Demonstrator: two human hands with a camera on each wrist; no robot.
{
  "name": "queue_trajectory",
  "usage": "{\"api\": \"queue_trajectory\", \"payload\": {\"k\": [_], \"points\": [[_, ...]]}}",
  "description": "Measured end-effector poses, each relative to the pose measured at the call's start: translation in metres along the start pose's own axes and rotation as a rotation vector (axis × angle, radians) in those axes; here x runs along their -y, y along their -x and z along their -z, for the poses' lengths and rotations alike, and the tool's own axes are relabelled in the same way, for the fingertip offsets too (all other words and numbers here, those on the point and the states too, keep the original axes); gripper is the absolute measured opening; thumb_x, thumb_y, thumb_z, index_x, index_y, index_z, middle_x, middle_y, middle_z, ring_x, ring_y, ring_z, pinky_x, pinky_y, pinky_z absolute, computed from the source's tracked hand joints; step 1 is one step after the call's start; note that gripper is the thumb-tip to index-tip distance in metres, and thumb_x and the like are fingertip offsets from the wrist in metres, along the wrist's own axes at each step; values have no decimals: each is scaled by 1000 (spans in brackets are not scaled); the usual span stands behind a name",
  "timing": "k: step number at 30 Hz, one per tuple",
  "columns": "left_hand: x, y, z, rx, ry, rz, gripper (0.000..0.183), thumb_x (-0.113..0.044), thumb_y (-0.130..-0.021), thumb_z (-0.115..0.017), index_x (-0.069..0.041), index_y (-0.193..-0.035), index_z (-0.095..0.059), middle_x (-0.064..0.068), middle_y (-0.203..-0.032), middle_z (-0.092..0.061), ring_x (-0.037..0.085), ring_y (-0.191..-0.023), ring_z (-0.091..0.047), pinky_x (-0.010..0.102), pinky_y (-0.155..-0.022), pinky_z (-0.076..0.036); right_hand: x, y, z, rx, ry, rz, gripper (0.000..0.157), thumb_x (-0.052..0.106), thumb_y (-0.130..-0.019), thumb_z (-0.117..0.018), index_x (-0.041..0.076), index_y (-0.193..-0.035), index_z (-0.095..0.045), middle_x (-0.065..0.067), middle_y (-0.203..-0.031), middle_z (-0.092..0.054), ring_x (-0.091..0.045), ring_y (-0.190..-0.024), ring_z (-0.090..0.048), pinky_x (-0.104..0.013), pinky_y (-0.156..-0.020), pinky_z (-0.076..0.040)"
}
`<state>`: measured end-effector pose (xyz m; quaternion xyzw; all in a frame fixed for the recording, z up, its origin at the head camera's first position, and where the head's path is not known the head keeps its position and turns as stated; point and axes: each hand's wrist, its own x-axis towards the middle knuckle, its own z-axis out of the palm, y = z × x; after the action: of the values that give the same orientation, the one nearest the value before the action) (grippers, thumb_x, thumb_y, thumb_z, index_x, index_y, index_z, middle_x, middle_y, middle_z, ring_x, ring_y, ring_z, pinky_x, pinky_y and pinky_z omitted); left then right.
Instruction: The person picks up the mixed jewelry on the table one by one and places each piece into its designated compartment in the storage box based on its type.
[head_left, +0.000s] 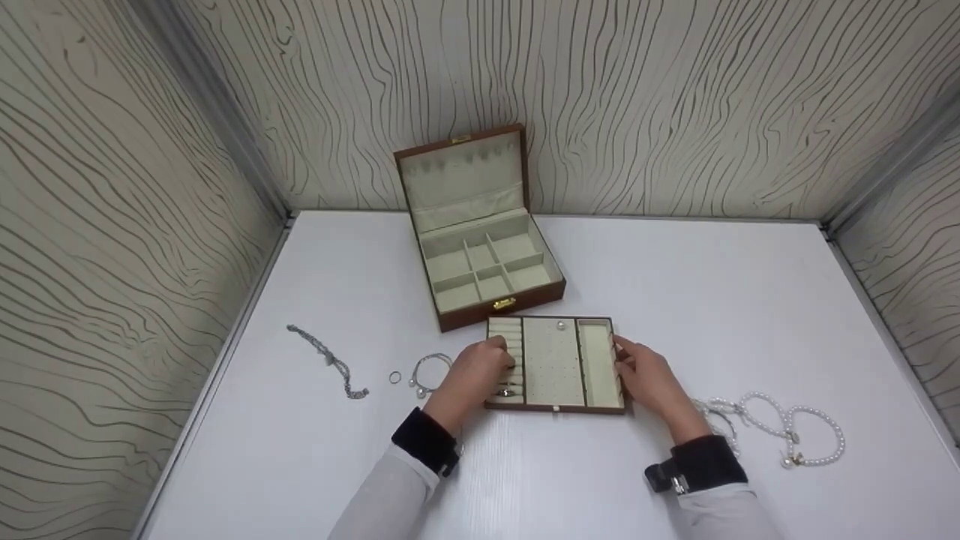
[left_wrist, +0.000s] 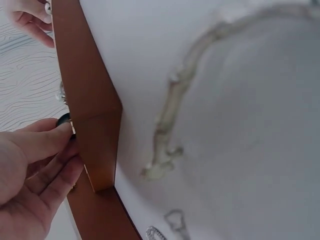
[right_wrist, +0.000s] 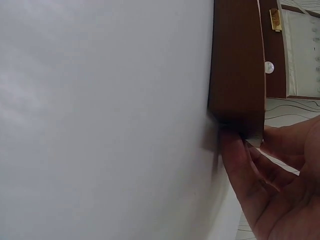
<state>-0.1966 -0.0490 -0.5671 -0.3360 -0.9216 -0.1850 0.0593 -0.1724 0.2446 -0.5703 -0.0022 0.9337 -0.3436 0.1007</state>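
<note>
A brown jewelry tray lies on the table, with ring rolls on its left, a dotted earring panel in the middle and a long compartment on its right. Over the ring rolls, my left hand pinches a small dark ring between thumb and fingers. One silver ring sits in the rolls near the front. A pearl earring is at the top of the panel. My right hand grips the tray's right edge; in the right wrist view its fingers hold the tray's corner.
Behind the tray stands an open brown jewelry box with several compartments. A silver chain bracelet, a ring and a bangle lie to the left. Pearl strands lie to the right, partly behind my right wrist.
</note>
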Motion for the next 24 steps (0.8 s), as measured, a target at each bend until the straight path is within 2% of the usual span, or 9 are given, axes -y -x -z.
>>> {"api": "queue_trajectory", "payload": {"k": [7, 11, 15, 20, 24], "points": [[0, -2, -1, 14, 12, 16, 29, 13, -70, -65, -14, -72, -76, -5, -75, -60, 10, -64, -56, 21, -59, -49, -1, 0, -1, -5, 1, 1, 49, 0, -98, -50, -8, -145, -38, -24, -118, -59, -34, -104, -60, -47, -87, -50], [0, -4, -1, 25, -23, 5, 27, 14, -65, -65, -13, -61, -67, -6, -69, -54, 9, -59, -50, 21, -55, -46, -1, 0, -1, -10, 2, 7, 49, 0, -97, -51, -8, -145, -39, -24, -117, -59, -34, -104, -60, -48, -88, -50], [-2, -5, -1, 46, -55, 2, 28, 14, -65, -64, -13, -57, -60, -6, -67, -51, 9, -58, -46, 21, -53, -44, 0, 0, -2, -21, 3, 16, 49, 0, -97, -51, -9, -144, -40, -24, -115, -60, -35, -103, -60, -48, -88, -50], [-4, -6, -1, 51, -56, 25, 20, 8, -74, -70, -11, -69, -71, -4, -73, -57, 12, -64, -56, 24, -59, -50, 1, 0, -2, -36, -2, 21, 48, 0, -97, -52, -9, -143, -40, -24, -114, -60, -35, -102, -60, -48, -86, -51], [-2, -3, -3, 33, 114, 128, 13, 0, -84, -70, -9, -86, -78, -2, -80, -64, 15, -76, -64, 27, -71, -55, 1, 0, -4, -39, 3, 18, 49, 0, -97, -51, -10, -143, -39, -25, -115, -60, -36, -103, -60, -49, -88, -50]]}}
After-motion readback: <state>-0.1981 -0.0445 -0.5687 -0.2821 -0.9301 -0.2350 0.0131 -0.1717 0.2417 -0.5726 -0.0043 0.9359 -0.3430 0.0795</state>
